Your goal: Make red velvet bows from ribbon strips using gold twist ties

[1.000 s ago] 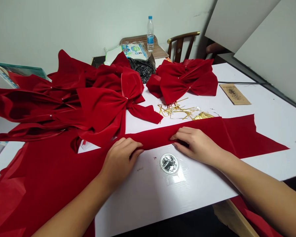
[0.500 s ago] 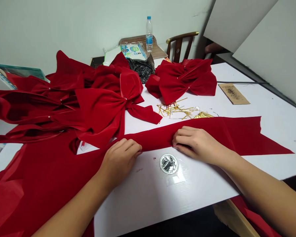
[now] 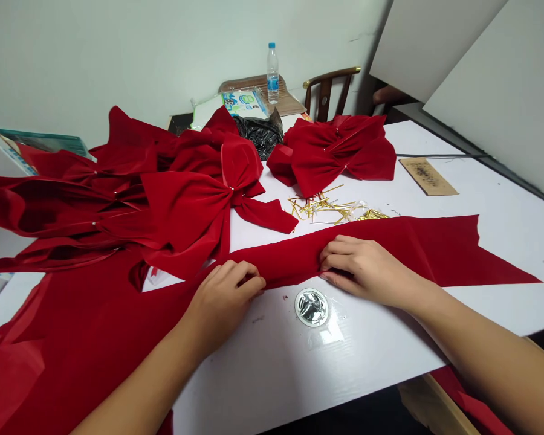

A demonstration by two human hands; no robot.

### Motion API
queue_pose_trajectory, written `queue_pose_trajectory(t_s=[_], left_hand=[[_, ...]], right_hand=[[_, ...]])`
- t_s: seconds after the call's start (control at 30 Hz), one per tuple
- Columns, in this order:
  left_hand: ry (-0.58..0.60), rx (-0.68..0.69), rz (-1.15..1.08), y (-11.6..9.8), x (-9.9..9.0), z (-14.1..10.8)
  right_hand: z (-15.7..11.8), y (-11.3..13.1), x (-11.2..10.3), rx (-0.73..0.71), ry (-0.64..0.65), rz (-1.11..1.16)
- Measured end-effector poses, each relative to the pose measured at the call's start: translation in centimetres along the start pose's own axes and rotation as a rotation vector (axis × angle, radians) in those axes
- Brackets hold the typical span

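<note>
A long red cloth strip (image 3: 294, 257) lies across the white table, its right end cut into a notch. Its lower edge is pinched in my left hand (image 3: 229, 296), the fingers curled over it. Farther right, my right hand (image 3: 360, 266) grips the same edge with bent fingers. Between and below the hands, a round silvery disc (image 3: 312, 307) sits on the table beside clear film. Gold twist ties (image 3: 335, 208) are scattered behind the strip. Red bows (image 3: 194, 205) are heaped at the left, and more red bows (image 3: 340, 154) are stacked at the back.
At the back stand a water bottle (image 3: 272, 75) and a black plastic bag (image 3: 263, 134), with a wooden chair (image 3: 325, 96) beyond. A brown cardboard piece (image 3: 428, 176) lies at the right. More red cloth (image 3: 86, 338) covers the left front and hangs over the edge.
The camera view has shifted slightly, so the background sits lower. My left hand has moved a little, and the strip's lower edge between my hands now bulges toward me.
</note>
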State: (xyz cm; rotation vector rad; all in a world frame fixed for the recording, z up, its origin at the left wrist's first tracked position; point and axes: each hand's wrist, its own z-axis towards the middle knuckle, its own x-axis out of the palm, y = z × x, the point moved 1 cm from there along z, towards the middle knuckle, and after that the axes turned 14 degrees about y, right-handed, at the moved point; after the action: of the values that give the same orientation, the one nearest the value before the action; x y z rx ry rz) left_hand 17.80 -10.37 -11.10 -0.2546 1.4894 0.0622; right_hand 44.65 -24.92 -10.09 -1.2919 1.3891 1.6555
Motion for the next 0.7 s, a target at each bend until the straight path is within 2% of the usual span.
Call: queue_pose_trajectory(t_s=[0.13, 0.4, 0.7], left_hand=[[0.015, -0.015, 0.055, 0.02, 0.40, -0.03], [-0.012, -0.073, -0.200, -0.16, -0.29, 0.09], [-0.051, -0.158, -0.225, -0.12, -0.19, 0.22]], right_hand=[[-0.06, -0.07, 0.02, 0.008, -0.011, 0.005], [0.19, -0.22, 0.27, 0.023, -0.033, 0.038], [0.53, -0.49, 0.43, 0.037, -0.077, 0.131]])
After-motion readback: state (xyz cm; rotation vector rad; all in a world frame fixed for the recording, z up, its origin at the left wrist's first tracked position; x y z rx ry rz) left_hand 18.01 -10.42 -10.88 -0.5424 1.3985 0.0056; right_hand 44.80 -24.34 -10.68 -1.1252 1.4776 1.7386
